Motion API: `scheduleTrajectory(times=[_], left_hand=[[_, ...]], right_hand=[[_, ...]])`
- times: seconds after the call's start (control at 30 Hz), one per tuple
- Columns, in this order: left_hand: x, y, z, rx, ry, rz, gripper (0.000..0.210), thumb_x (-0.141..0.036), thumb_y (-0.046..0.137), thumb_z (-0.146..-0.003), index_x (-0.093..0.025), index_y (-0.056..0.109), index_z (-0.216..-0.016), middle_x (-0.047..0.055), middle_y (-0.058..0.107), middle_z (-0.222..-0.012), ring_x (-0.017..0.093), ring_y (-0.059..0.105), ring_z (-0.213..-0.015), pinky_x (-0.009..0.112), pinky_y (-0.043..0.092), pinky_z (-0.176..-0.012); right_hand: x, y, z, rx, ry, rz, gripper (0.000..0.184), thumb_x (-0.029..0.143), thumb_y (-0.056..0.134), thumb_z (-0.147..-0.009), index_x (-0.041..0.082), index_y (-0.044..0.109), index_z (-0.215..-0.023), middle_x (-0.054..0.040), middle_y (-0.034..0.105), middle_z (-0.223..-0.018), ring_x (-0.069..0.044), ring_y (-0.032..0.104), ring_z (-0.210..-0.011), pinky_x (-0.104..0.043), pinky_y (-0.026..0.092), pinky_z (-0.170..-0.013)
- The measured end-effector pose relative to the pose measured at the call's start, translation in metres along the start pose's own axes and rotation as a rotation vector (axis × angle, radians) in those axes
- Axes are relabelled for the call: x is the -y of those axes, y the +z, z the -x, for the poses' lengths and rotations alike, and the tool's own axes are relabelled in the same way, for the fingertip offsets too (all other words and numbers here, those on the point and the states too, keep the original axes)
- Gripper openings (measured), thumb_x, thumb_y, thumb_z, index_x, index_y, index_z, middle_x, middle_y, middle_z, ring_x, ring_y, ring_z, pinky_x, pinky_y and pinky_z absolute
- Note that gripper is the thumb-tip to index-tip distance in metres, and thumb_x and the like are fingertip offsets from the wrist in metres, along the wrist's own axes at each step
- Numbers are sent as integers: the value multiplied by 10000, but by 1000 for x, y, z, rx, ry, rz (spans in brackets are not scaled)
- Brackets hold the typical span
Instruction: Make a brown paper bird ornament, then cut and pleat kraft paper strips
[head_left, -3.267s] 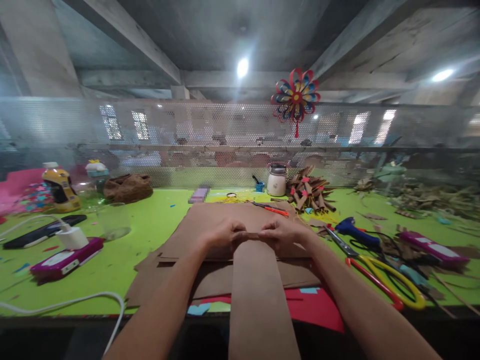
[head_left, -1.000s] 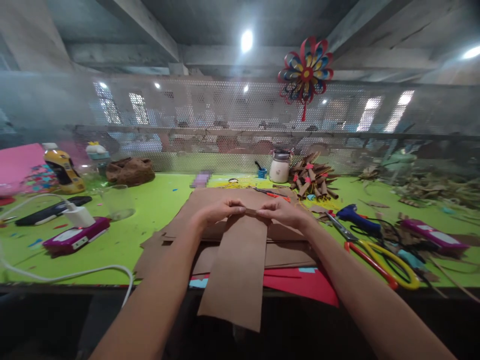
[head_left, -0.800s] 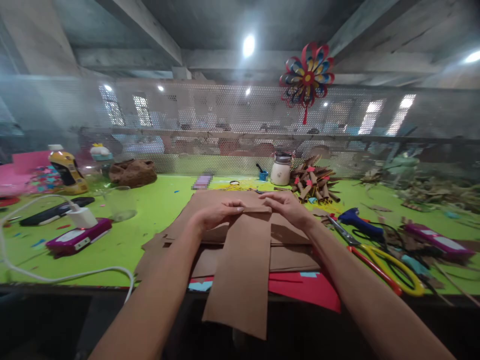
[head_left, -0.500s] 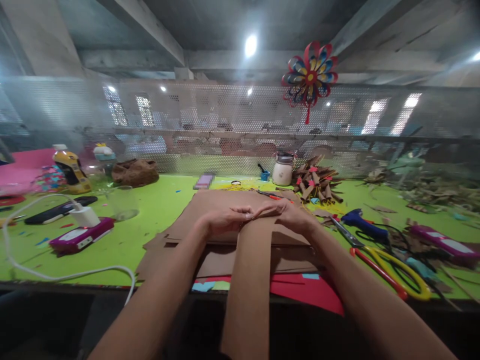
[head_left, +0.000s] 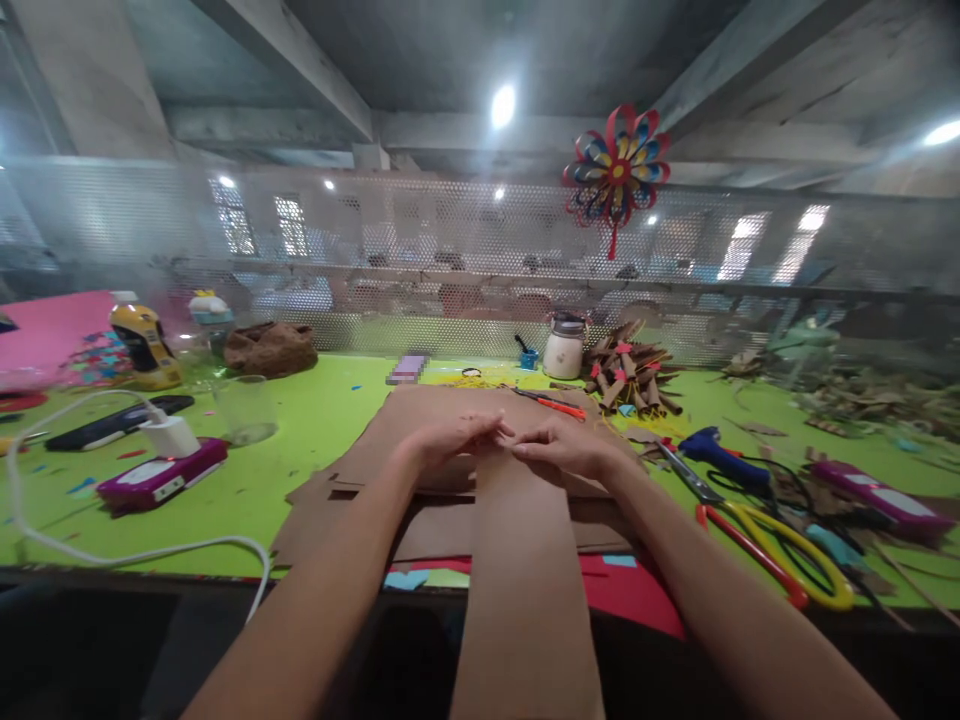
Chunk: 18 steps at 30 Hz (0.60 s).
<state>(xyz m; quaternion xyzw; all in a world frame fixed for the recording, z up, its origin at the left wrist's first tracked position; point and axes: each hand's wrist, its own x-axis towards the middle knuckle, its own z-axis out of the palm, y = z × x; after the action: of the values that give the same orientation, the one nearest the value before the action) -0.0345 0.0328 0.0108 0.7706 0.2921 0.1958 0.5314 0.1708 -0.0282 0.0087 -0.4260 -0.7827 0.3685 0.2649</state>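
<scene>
A long strip of brown paper (head_left: 525, 590) runs from the middle of the table over its near edge, toward me. My left hand (head_left: 461, 438) is at the left of its far end, thumb and fingers closed on the edge. At the right of that same end, my right hand (head_left: 566, 447) pinches the paper between thumb and fingers. Beneath both hands lies a stack of brown paper sheets (head_left: 360, 455). Small scissors with orange handles (head_left: 559, 404) rest on the stack, just beyond my right hand.
Big scissors with red and yellow handles (head_left: 799, 560) and a blue glue gun (head_left: 724, 455) lie right. A bundle of brown paper rolls (head_left: 630, 375) stands behind. Left are a purple power strip (head_left: 161, 478), a clear cup (head_left: 247, 412) and a phone (head_left: 112, 424). Red paper (head_left: 634, 595) lies in front.
The strip's near part has swung right and now shows broader. My right hand has shifted slightly, its fingers lower on the paper's end. The small scissors show more fully. The view has tilted slightly upward.
</scene>
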Motion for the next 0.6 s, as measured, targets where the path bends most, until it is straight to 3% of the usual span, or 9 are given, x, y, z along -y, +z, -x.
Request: scheduleTrajectory(times=[0.07, 0.17, 0.3, 0.43, 0.6], left_hand=[[3, 3, -1, 17, -3, -81, 366, -432, 606, -755, -137, 650, -969, 42, 629, -891, 147, 516, -817, 251, 373, -715], [9, 6, -3, -47, 32, -122, 259, -314, 654, -691, -115, 663, -857, 22, 599, -741, 126, 488, -704, 245, 349, -647], [15, -1, -8, -147, 62, -105, 175, -285, 646, -666, -123, 632, -732, -9, 525, -615, 103, 433, -602, 241, 308, -574], [14, -12, -9, -194, 14, -132, 172, -303, 648, -653, -137, 609, -682, -20, 496, -576, 100, 414, -565, 246, 290, -559], [12, -12, 1, -91, 74, -228, 131, -273, 593, -707, -155, 639, -738, 17, 548, -633, 138, 471, -640, 270, 343, -616]], right_hand=[[-1, 4, -3, -93, 32, 60, 363, 470, 525, -794, 136, 653, -731, 13, 495, -599, -98, 406, -564, -224, 309, -513], [-8, 10, -8, -203, 61, 19, 338, 454, 530, -775, 138, 613, -690, 27, 459, -563, -84, 361, -515, -220, 259, -461], [-18, 12, -11, -239, 47, -128, 246, 344, 574, -732, 144, 641, -859, 24, 515, -607, -87, 416, -520, -212, 308, -475], [-26, 6, -15, -297, -41, -168, 299, 244, 613, -676, 155, 650, -959, 6, 582, -704, -101, 487, -589, -229, 382, -564], [-31, 6, -19, -289, -16, -176, 258, 217, 606, -668, 147, 683, -904, 5, 570, -625, -100, 463, -541, -235, 367, -528]])
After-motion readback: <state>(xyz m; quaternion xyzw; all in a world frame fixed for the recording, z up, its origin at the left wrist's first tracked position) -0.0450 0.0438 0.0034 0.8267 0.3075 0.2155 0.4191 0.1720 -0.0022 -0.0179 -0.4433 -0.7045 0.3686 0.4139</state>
